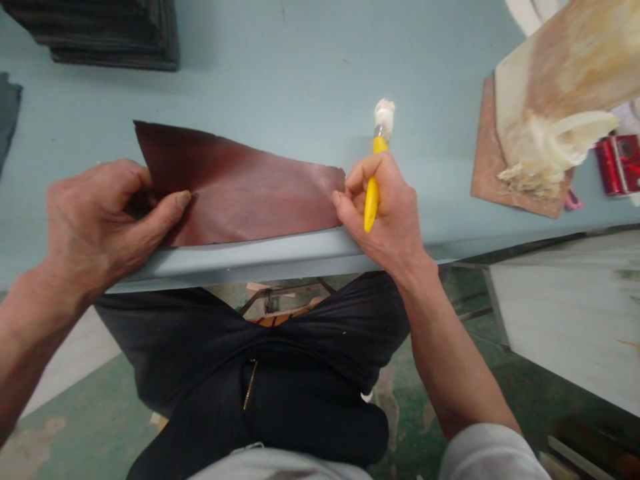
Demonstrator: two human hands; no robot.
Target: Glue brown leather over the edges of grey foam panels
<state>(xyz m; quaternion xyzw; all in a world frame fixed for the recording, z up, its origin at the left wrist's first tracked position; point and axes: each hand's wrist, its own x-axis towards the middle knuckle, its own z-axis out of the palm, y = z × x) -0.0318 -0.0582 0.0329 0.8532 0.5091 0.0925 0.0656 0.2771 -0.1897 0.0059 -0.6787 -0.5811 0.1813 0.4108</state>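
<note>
A dark red-brown sheet that looks like leather (250,187) is stretched between my two hands above the front edge of the table. My left hand (105,220) pinches its left end, thumb on top and fingers hidden beneath. At the right end, the thumb and forefinger of my right hand (387,207) grip the sheet's corner. That same hand also holds a brush (382,143) with a yellow handle, tucked between the fingers. Its bristles point away from me and are coated in something white. The sheet's far left corner is lifted and curls upward.
Dark stacked pieces (115,33) stand at the back left of the pale blue table (300,80). On the right, a glue-smeared container (560,87) rests on a brown board (485,160), near a red shiny packet (617,165). A dark piece (7,110) lies at the left edge.
</note>
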